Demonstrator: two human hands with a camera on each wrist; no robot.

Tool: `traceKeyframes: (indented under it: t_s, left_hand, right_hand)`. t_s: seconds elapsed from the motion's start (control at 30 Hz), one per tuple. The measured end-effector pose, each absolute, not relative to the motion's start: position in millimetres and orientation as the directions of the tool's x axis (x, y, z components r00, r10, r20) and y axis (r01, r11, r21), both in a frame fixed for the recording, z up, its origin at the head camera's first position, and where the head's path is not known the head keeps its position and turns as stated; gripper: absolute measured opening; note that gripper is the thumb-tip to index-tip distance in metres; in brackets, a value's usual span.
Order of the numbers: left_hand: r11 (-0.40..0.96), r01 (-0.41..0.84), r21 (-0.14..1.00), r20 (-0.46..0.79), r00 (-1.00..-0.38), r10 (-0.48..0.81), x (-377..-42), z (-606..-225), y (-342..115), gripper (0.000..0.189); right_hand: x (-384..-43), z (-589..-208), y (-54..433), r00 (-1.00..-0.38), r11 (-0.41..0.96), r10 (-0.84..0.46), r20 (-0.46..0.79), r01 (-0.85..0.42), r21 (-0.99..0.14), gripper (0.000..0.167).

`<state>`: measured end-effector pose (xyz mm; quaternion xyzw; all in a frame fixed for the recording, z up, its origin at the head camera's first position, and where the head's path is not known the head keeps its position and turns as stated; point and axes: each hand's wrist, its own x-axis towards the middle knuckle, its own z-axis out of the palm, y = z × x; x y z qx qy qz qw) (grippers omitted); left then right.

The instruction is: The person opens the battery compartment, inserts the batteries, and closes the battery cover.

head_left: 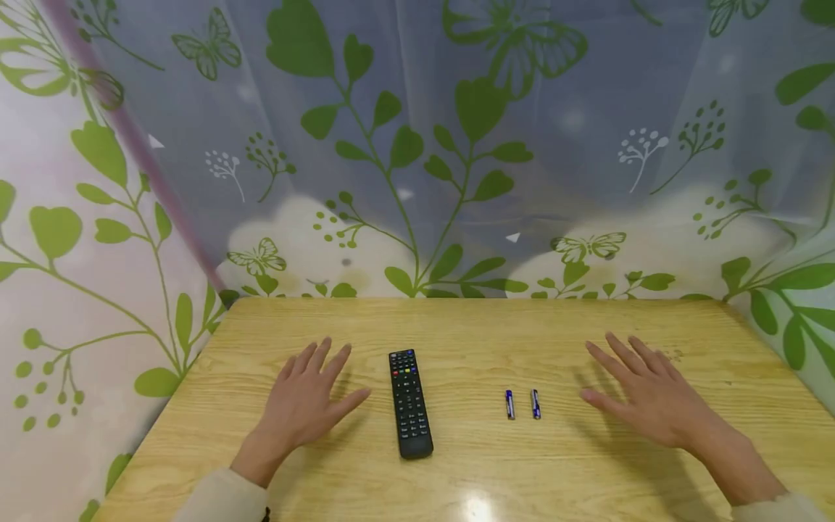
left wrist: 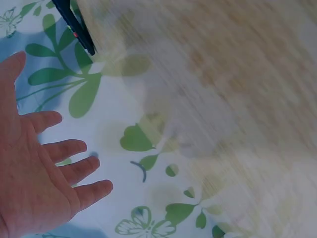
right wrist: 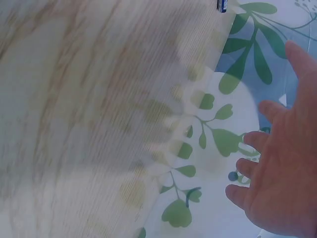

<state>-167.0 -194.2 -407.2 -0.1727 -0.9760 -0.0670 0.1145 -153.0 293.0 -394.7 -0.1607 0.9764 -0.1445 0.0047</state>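
A black remote control with rows of small buttons lies face up on the wooden table. To its right are two small blue-and-silver batteries, the left battery and the right battery, apart and roughly parallel. My left hand is spread to the left of the remote, holding nothing. On the far side, my right hand spreads its fingers to the right of the batteries, also holding nothing. The remote's end shows at the top of the left wrist view, and a battery at the top of the right wrist view.
The light wood table ends at a hanging curtain printed with green leaves and butterflies. More of the same cloth hangs along the left side. Bright light reflects near the table's front.
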Motion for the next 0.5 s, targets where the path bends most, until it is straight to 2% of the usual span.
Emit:
traceKeyframes:
  t_s: [0.3, 0.5]
  left_hand:
    - [0.928, 0.359, 0.097, 0.257, -0.91, 0.325, -170, -404, -180, 0.073]
    - [0.924, 0.354, 0.144, 0.232, -0.92, 0.317, -171, -406, -168, 0.072]
  right_hand:
    - [-154, -393, 279, -0.943, 0.905, -0.33, 0.043, -0.329, -0.268, 0.076]
    - [-154, -397, 273, -0.939, 0.897, -0.342, 0.045, -0.34, -0.282, 0.075]
